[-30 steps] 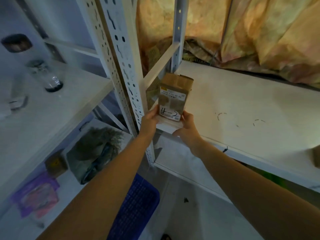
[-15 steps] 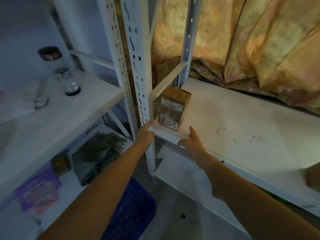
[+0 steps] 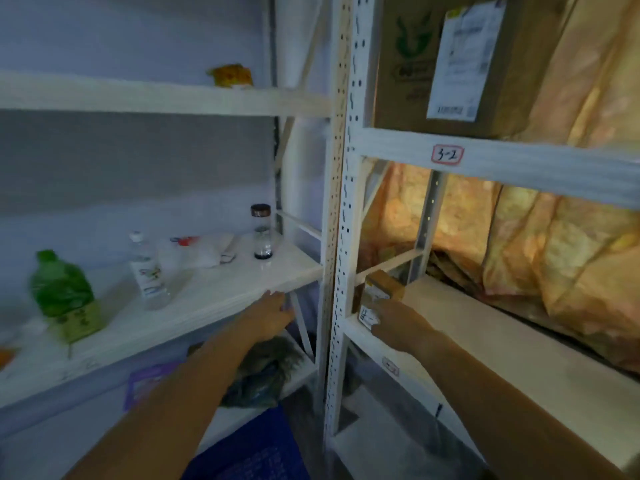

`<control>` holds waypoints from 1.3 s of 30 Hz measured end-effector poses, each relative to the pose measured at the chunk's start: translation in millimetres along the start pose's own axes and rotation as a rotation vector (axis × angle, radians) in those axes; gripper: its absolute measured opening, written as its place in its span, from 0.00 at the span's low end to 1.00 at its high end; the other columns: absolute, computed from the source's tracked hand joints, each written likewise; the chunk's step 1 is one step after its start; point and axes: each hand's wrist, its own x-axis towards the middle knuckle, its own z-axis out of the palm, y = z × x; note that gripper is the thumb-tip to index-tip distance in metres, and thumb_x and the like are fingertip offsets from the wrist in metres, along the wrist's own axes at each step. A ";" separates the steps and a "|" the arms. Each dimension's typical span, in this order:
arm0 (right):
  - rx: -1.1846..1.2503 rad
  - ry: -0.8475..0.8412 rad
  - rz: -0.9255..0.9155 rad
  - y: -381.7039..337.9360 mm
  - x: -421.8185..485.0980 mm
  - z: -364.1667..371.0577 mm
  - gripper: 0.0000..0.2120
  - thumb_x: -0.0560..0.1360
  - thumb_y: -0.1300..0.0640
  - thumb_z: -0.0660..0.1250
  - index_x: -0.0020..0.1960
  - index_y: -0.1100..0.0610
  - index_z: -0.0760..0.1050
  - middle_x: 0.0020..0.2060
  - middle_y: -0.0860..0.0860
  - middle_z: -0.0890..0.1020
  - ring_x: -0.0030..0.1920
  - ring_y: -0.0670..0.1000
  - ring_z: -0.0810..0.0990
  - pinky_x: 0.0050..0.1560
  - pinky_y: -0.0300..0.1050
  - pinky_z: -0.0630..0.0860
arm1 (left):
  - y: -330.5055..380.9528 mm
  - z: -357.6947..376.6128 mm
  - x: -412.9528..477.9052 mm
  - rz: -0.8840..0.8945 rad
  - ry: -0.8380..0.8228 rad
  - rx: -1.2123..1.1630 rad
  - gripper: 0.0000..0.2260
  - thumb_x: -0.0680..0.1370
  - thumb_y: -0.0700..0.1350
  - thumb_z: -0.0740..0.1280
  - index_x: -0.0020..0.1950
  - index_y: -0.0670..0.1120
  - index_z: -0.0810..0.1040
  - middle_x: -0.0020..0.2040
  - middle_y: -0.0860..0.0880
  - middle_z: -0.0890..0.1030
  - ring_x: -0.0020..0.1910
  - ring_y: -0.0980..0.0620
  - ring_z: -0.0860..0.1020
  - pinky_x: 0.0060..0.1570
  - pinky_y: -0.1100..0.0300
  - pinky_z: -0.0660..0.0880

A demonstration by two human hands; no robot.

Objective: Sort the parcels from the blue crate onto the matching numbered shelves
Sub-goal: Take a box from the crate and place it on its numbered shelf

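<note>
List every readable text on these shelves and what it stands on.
"3-2": red-edged tag on the upper right shelf beam.
"4-", the rest behind the right hand: handwriting on the small parcel.
Too blurred: lower beam tag, big carton's shipping label and green print, bottle labels.

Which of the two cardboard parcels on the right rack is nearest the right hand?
The small brown cardboard parcel on the lower shelf, beside the right hand; the large cardboard box stands higher, on the shelf tagged 3-2.
</note>
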 end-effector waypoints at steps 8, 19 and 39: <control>-0.272 0.135 -0.423 -100.7 -101.1 -109.3 0.24 0.78 0.53 0.60 0.72 0.57 0.62 0.70 0.56 0.68 0.68 0.57 0.68 0.66 0.48 0.67 | 13.0 -103.1 -170.9 -0.230 0.320 0.311 0.28 0.81 0.57 0.50 0.78 0.46 0.49 0.78 0.45 0.49 0.77 0.46 0.53 0.74 0.51 0.53; -0.323 0.293 -0.688 -202.9 -189.3 -182.7 0.27 0.78 0.51 0.60 0.75 0.56 0.59 0.73 0.56 0.64 0.71 0.60 0.64 0.69 0.54 0.65 | 80.1 -194.8 -295.7 -0.284 0.498 0.450 0.28 0.82 0.55 0.49 0.78 0.45 0.47 0.79 0.47 0.46 0.78 0.49 0.47 0.74 0.53 0.49; -0.322 -0.120 -0.547 -230.8 -162.4 6.1 0.29 0.77 0.49 0.62 0.75 0.55 0.60 0.74 0.54 0.63 0.71 0.57 0.65 0.70 0.50 0.64 | -99.9 -89.9 -347.5 -0.491 0.244 0.330 0.28 0.81 0.56 0.53 0.77 0.45 0.52 0.78 0.43 0.52 0.76 0.44 0.56 0.73 0.52 0.55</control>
